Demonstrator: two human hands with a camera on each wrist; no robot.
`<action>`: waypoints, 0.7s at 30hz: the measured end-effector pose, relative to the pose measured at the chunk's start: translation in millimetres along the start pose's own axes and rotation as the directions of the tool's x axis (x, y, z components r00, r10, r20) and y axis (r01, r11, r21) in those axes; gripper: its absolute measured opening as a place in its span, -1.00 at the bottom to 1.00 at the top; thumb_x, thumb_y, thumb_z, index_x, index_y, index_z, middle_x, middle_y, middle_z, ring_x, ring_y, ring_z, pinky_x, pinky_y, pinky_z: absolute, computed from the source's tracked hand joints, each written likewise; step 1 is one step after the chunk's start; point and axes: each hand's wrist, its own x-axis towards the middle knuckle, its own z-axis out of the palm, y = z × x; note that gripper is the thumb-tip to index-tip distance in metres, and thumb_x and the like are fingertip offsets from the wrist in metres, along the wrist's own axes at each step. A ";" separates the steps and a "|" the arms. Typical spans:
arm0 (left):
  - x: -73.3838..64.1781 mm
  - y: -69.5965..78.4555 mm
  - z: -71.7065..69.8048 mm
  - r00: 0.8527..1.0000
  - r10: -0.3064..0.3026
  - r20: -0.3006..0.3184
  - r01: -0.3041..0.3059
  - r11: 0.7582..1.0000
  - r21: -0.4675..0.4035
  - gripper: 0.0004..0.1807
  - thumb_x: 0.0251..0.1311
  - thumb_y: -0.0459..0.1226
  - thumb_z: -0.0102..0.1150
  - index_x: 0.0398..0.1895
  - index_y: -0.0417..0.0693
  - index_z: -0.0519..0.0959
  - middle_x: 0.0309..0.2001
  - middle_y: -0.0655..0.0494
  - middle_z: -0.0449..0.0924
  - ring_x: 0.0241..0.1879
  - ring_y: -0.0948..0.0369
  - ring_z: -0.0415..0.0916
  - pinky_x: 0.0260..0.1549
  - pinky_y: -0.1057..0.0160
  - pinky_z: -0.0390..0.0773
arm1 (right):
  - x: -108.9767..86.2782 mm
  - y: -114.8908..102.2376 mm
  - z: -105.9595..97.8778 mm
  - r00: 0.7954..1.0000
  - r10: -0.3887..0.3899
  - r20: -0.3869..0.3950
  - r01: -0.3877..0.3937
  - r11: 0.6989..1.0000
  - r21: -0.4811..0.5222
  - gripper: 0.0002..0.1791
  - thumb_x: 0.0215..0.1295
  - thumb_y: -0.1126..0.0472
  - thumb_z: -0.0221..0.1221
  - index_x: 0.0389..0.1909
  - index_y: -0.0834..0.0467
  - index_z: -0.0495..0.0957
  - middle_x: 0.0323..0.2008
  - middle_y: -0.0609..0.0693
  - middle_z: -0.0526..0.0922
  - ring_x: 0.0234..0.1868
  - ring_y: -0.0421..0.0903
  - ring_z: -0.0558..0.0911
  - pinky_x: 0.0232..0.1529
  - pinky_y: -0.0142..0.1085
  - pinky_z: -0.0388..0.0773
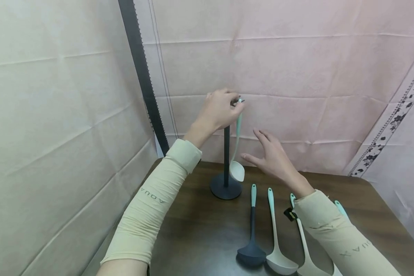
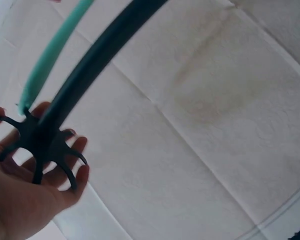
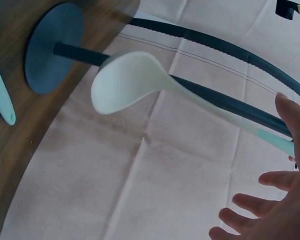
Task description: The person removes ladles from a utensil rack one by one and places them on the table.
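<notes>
A dark utensil stand [image 1: 226, 153] with a round base stands upright near the table's back edge. From one of its top hooks hangs a white ladle [image 1: 237, 171], its mint handle uppermost and its bowl beside the pole. My left hand [image 1: 220, 109] grips the stand's top, fingers curled around the ring of hooks [image 2: 39, 142] in the left wrist view. Fingers spread and holding nothing, my right hand [image 1: 274, 155] is to the right of the ladle. In the right wrist view the ladle's bowl [image 3: 127, 82] overlaps the pole.
On the brown table [image 1: 193, 218] at the front right lie a dark-bowled ladle [image 1: 251, 253], a white ladle [image 1: 279, 262] and a pale utensil [image 1: 303, 241]. Another mint handle [image 1: 340, 209] shows past my right sleeve. Cloth walls [image 1: 279, 69] stand close behind and at the sides.
</notes>
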 end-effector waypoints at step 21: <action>-4.6 -22.8 -3.4 0.995 0.097 0.036 -0.095 0.995 -0.038 -0.48 0.55 0.01 -0.24 0.42 0.32 0.56 0.49 0.15 0.39 0.52 0.11 0.26 0.48 -0.07 0.21 | 15.9 -11.0 -10.9 0.992 -0.080 -0.100 0.078 0.997 -0.017 0.13 0.29 -0.22 0.43 0.71 0.07 0.07 0.66 0.26 0.04 0.63 0.37 0.05 0.45 0.45 0.07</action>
